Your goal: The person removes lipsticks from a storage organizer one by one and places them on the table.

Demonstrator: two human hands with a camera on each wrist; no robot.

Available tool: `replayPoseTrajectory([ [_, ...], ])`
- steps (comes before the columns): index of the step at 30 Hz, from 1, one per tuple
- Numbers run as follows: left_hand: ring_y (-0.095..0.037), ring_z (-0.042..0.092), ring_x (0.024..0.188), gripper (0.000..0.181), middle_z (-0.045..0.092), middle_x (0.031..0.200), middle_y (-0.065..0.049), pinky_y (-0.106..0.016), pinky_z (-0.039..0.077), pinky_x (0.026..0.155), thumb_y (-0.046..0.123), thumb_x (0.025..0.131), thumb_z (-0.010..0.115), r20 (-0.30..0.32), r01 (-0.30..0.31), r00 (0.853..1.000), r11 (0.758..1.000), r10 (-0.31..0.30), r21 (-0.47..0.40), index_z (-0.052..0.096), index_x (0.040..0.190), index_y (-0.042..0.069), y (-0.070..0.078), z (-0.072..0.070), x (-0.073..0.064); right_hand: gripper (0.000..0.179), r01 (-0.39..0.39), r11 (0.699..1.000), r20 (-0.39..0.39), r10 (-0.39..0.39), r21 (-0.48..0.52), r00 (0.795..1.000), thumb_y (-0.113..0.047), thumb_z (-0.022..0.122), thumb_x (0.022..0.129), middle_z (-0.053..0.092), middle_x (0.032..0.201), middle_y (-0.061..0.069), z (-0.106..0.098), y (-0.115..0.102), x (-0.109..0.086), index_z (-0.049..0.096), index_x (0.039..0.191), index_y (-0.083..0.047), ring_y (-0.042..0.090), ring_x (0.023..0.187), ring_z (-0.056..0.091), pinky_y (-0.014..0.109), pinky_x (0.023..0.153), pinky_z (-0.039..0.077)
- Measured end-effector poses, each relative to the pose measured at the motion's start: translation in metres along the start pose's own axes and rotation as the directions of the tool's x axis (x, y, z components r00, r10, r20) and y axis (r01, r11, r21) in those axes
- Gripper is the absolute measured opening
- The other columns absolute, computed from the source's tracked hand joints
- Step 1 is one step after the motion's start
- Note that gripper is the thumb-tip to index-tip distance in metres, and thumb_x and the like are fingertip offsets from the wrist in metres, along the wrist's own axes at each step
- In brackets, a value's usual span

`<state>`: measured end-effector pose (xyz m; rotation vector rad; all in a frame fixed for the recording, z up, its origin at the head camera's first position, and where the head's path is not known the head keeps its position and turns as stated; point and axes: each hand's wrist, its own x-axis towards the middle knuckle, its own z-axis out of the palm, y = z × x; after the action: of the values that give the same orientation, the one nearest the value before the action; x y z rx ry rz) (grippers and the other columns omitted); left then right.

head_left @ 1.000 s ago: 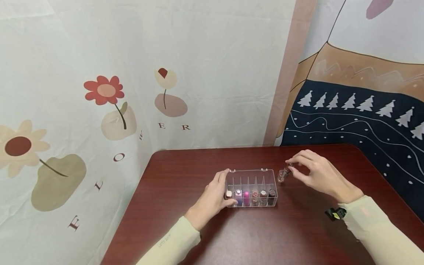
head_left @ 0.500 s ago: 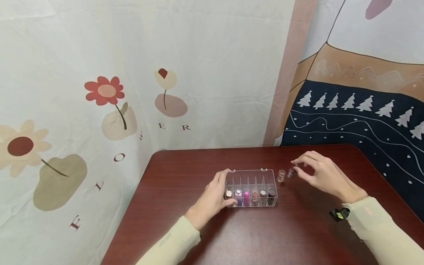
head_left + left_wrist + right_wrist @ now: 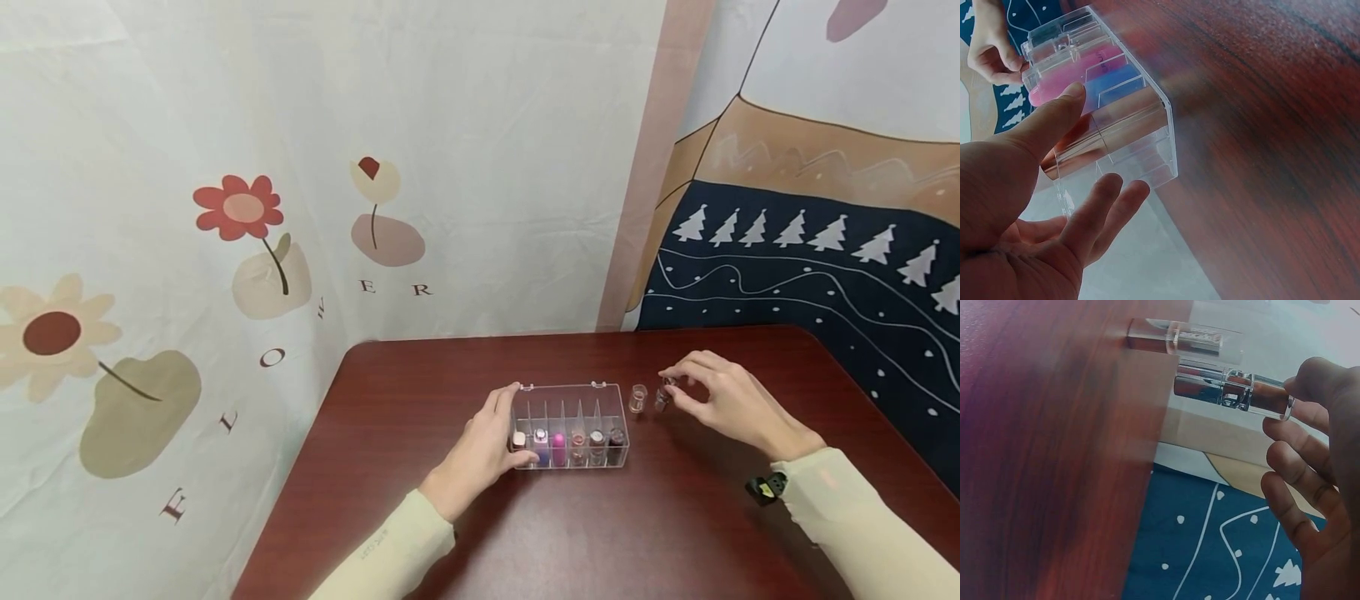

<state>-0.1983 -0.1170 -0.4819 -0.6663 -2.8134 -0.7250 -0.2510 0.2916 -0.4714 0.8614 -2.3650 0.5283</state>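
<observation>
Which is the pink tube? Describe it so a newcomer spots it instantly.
On the dark red table, find the clear box gripped by the left hand. In its front row, third from that hand, sits the pink tube. It's the only bright pink one, beside the blue tube.

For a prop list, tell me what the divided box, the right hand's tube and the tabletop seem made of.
Divided box: probably glossy clear plastic; its thin walls are see-through. Tube: shiny, perhaps plastic or glass with metallic parts; one end is transparent, the middle mirror-like. Tabletop: wood or wood-look laminate, semi-gloss, given its dark streaks and soft reflections.
</observation>
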Motion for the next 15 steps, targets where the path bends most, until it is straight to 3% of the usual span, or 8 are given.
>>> replayPoseTrajectory([
  [4, -0.038, 0.082, 0.112, 0.112, 0.059, 0.164, -0.028, -0.048, 0.068, 0.114, 0.023, 0.082, 0.109, -0.002, -0.004, 1.0, 1.0, 0.004, -0.001, 0.044, 0.168, -0.009, -0.0006, -0.0002, 0.0008, 0.036, -0.011, 1.0, 0.016, 0.011, -0.005, 1.0, -0.003, 0.101, 0.082, 0.083, 0.11, -0.002, 0.0039, 0.0007, -0.0009, 0.088, 0.114, -0.015, 0.012, 0.09, 0.071, 0.014, 0.08, 0.058],
  [10, -0.035, 0.082, 0.105, 0.112, 0.059, 0.164, -0.027, -0.047, 0.069, 0.113, 0.023, 0.082, 0.109, -0.002, -0.004, 1.0, 1.0, 0.004, -0.002, 0.044, 0.169, -0.008, -0.0006, -0.0007, 0.0011, 0.036, -0.044, 0.999, 0.062, 0.044, -0.01, 0.997, -0.003, 0.101, 0.084, 0.084, 0.112, 0.0, 0.0081, 0.0002, -0.003, 0.089, 0.116, -0.014, 0.014, 0.092, 0.073, 0.04, 0.078, 0.071],
  [15, -0.037, 0.083, 0.103, 0.112, 0.059, 0.164, -0.027, -0.048, 0.07, 0.111, 0.023, 0.083, 0.109, 0.007, 0.007, 1.0, 1.0, -0.007, -0.004, 0.044, 0.169, -0.008, 0.0011, -0.0012, 0.0003, 0.034, -0.088, 0.996, 0.115, 0.089, -0.007, 0.989, -0.006, 0.1, 0.087, 0.084, 0.115, 0.002, 0.0102, 0.0008, -0.005, 0.088, 0.118, -0.015, 0.018, 0.095, 0.075, 0.048, 0.081, 0.073],
])
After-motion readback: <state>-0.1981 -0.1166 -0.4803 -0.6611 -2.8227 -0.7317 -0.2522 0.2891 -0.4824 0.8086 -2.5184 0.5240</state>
